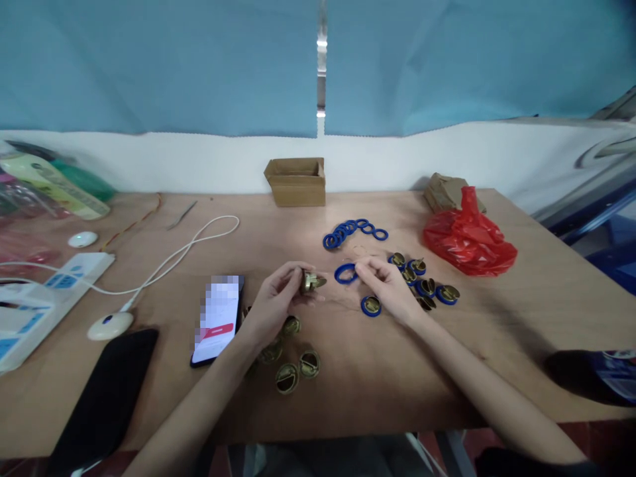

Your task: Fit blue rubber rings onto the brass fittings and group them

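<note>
My left hand [284, 291] pinches a brass-coloured round metal fitting [311, 282] with a flap standing out from it. In the fingers of my right hand [385, 281] is a blue ring [344, 273], held upright a short way to the right of the fitting; the two are apart. Several similar brass fittings [309, 364] lie below my left hand, partly hidden by that forearm. Right of my right hand, several brass fittings set in blue rings [447, 294] are grouped, with another ringed fitting [371, 305] just below the hand. A row of loose blue rings [350, 227] lies beyond.
A small cardboard box [298, 189] stands at the back, and a red plastic bag [470, 238] sits back right by a brown package [442, 191]. On the left are a lit phone [218, 321], a dark phone [106, 397], a white cable [183, 248] and a power strip [54, 305].
</note>
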Motion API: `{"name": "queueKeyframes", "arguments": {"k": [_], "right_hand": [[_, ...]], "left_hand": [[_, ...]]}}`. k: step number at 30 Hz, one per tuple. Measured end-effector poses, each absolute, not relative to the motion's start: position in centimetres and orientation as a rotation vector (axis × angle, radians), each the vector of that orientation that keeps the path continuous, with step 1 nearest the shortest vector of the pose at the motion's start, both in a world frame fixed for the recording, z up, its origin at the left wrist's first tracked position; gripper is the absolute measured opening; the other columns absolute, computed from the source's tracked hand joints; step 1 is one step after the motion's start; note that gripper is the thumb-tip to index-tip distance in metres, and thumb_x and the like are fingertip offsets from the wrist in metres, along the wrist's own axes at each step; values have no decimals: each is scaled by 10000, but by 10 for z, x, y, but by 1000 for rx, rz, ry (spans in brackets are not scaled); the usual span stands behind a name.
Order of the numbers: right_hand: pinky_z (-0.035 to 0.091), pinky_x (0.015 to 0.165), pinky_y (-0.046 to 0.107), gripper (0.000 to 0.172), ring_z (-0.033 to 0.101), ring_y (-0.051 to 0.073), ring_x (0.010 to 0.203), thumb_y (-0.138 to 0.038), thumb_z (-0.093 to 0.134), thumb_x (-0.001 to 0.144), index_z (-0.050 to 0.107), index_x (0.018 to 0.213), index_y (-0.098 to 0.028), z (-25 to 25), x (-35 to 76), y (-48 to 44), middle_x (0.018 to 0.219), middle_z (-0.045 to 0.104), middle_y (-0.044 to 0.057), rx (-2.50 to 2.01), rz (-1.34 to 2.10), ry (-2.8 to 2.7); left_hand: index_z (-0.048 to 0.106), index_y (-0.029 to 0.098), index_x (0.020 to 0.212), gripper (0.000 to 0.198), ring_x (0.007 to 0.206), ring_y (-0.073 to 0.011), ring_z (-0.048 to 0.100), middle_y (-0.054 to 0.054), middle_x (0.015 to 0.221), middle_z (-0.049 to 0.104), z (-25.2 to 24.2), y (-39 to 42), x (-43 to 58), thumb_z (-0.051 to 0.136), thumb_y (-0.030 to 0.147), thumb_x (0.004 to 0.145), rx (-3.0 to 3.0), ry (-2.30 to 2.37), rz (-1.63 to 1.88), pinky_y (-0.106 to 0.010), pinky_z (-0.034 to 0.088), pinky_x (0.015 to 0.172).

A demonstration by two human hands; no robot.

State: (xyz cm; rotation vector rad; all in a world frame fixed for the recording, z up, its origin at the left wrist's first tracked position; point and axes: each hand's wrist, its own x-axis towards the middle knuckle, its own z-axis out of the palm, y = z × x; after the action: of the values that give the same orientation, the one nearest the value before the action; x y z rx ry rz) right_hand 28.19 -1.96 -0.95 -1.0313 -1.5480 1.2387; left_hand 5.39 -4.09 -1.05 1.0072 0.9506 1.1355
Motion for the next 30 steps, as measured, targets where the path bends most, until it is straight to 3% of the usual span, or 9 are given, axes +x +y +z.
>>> {"name": "queueKeyframes", "arguments": {"k": [3,6,9,15,19,21,23,26,30], "right_hand": [[544,530,260,439,679,149,510,-628,580,934,613,806,-209,-17,286,-33,676,706,1,-1118,1227,-1423],[550,539,258,448,710,163,538,-650,605,912,607,829,-209,-19,284,-42,701,718,6,-1120,1215,-1402],[579,566,268,411,738,178,587,-625,605,925,616,879,-216,-16,279,-49,750,741,15,-1083,1233,-1427],[569,564,235,205,726,155,595,-402,594,993,640,924,-215,-18,271,-65,720,747,2,-1077,1094,-1589],[536,541,198,110,716,134,633,-262,606,985,667,909,-211,-21,268,-72,809,769,18,-1126,753,-1690],[524,531,192,109,708,131,643,-232,598,987,663,903,-206,-23,266,-73,797,758,18,-1119,679,-1716],[504,511,192,119,678,122,610,-220,598,987,651,882,-201,-25,265,-74,752,726,8,-1109,650,-1747],[483,513,206,134,633,114,580,-218,598,993,633,865,-196,-29,263,-75,721,679,0,-1088,596,-1805],[515,610,239,105,649,133,652,-197,596,995,632,897,-193,-32,263,-75,744,675,9,-1049,530,-1851]], "left_hand": [[667,192,992,369,647,-139,687,-113,1072,770,-12,-45,69,667,548,897,1018,901,1105,-260,534,577],[704,193,1007,308,644,-108,642,-82,1078,748,-17,-48,81,696,480,897,1095,911,1108,-247,508,599],[705,191,1086,357,690,-130,646,-81,1065,731,-24,-51,89,649,503,924,1050,889,1088,-259,518,619],[631,203,1156,414,1057,-228,671,-105,1226,685,-31,-60,92,462,553,1013,1011,993,1039,-357,563,894],[653,198,1150,454,1111,-235,662,-100,1217,689,-30,-67,91,404,558,1030,1192,1132,1007,-384,526,1013],[655,194,1166,479,997,-229,703,-95,1130,718,-31,-69,92,392,569,1028,1258,1174,972,-368,576,917],[617,191,1226,503,767,-208,728,-76,959,741,-32,-70,93,373,582,1027,1237,1157,924,-333,611,701],[554,181,1282,515,518,-173,673,-21,736,701,-33,-73,94,359,585,1029,1123,1087,861,-280,556,484],[567,167,1261,507,660,-173,714,-54,839,727,-27,-76,93,357,571,1039,1073,967,861,-304,610,644]]}}
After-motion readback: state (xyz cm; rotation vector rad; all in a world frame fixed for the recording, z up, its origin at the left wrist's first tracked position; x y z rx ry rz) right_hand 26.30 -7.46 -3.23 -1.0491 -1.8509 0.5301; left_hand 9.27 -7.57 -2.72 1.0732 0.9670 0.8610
